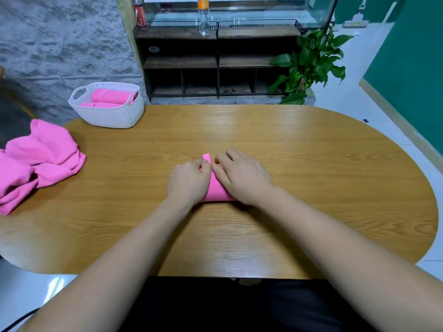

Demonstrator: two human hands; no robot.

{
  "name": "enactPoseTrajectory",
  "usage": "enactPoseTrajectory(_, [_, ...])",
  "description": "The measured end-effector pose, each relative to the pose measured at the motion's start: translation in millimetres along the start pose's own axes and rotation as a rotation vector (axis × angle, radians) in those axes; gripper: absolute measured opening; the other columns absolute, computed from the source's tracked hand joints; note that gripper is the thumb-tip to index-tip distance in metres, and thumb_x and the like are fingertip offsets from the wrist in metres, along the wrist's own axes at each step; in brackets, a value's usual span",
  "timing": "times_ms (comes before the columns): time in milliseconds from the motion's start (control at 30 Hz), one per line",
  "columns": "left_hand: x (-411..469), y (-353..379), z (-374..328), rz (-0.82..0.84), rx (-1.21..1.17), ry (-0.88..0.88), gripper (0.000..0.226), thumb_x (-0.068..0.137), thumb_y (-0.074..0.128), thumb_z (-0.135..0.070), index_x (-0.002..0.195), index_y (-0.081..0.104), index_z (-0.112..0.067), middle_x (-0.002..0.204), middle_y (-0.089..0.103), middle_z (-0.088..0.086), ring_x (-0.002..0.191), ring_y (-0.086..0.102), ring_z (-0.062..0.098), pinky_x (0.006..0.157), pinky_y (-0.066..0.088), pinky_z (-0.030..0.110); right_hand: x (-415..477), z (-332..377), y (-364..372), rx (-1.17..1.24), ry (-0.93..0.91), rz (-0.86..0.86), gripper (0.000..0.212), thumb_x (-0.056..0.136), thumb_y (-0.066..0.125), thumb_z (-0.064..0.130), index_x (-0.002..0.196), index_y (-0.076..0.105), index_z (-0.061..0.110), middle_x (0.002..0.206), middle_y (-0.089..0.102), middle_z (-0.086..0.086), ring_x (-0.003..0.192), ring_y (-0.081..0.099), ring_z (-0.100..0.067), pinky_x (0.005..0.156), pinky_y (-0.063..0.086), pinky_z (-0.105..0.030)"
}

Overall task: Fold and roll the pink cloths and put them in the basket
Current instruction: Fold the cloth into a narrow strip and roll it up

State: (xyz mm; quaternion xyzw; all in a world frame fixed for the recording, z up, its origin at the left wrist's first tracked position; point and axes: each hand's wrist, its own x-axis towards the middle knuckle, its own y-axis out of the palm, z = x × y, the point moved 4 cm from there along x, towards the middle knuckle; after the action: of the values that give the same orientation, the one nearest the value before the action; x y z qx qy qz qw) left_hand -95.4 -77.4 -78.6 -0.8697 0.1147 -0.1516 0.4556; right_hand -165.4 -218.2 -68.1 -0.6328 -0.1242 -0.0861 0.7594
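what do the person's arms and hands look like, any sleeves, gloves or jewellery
Both forearms are bare to the frame's edge, with no sleeve in view. The left hand and right hand wear no gloves, and no ring, watch or bracelet shows. A plain black garment shows low between the arms.

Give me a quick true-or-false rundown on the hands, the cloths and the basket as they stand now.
1. The left hand and right hand both hold the rolled cloth at the middle of the table. True.
2. The basket is empty. False: pink rolls lie in it.
3. A heap of loose pink cloths lies at the table's left edge. True.
4. The basket stands at the table's near right corner. False: it stands at the far left.
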Motion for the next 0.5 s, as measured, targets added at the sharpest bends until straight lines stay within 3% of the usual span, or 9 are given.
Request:
enactPoseTrajectory(67, [4.5,1.0,1.1,0.027,-0.009,-0.010,0.039,0.102,0.040,-0.040,0.076,0.063,-0.022,0.095,0.073,0.022,0.091,0.063,0.045,0.071,0.044,0.042,-8.0,2.6,-3.9,-0.051,-0.112,-0.037,0.041,0.108,0.040,0.055,0.126,0.058,0.022,0.109,0.055,-0.005,0.102,0.055,-0.031,0.087,0.044,-0.045])
enactPoseTrajectory(133, [8.7,1.8,2.8,0.056,-0.023,-0.025,0.041,0.098,0.037,-0.044,0.068,0.057,-0.023,0.092,0.073,0.021,0.088,0.062,0.044,0.070,0.045,0.042,-17.2,3.3,-4.6,-0.122,-0.174,0.006,0.059,0.101,0.043,0.066,0.138,0.055,0.022,0.114,0.054,-0.005,0.104,0.052,-0.029,0.090,0.041,-0.045])
enactPoseTrajectory(233, [18.9,2.3,4.5,0.102,-0.042,-0.054,0.045,0.091,0.035,-0.047,0.060,0.054,-0.021,0.083,0.070,0.019,0.083,0.060,0.042,0.066,0.039,0.040,-24.1,0.4,-3.5,-0.187,-0.157,0.072,0.087,0.084,0.055,0.072,0.154,0.043,0.022,0.124,0.054,-0.007,0.112,0.050,-0.030,0.091,0.042,-0.048])
enactPoseTrajectory(300, [28.2,4.8,5.0,0.161,-0.026,-0.084,0.047,0.097,0.041,-0.045,0.059,0.053,-0.020,0.084,0.069,0.020,0.086,0.060,0.043,0.067,0.038,0.040,-21.9,-1.4,-1.8,-0.208,-0.116,0.089,0.093,0.078,0.062,0.066,0.156,0.038,0.022,0.124,0.055,-0.009,0.112,0.051,-0.033,0.089,0.044,-0.049])
enactPoseTrajectory(400, [42.6,7.8,4.5,0.258,0.026,-0.126,0.049,0.102,0.046,-0.047,0.063,0.056,-0.021,0.101,0.072,0.023,0.097,0.063,0.043,0.071,0.038,0.039,-11.9,-3.7,1.2,-0.214,-0.058,0.104,0.096,0.070,0.073,0.061,0.152,0.040,0.022,0.117,0.059,-0.011,0.106,0.056,-0.035,0.084,0.048,-0.048])
enactPoseTrajectory(500, [56.3,4.2,7.3,0.306,-0.011,-0.140,0.049,0.101,0.050,-0.058,0.083,0.075,-0.020,0.106,0.076,0.014,0.101,0.065,0.038,0.079,0.049,0.039,-2.2,-7.1,2.2,-0.175,-0.027,0.105,0.095,0.064,0.083,0.055,0.145,0.044,0.023,0.107,0.062,-0.009,0.097,0.061,-0.036,0.079,0.051,-0.046])
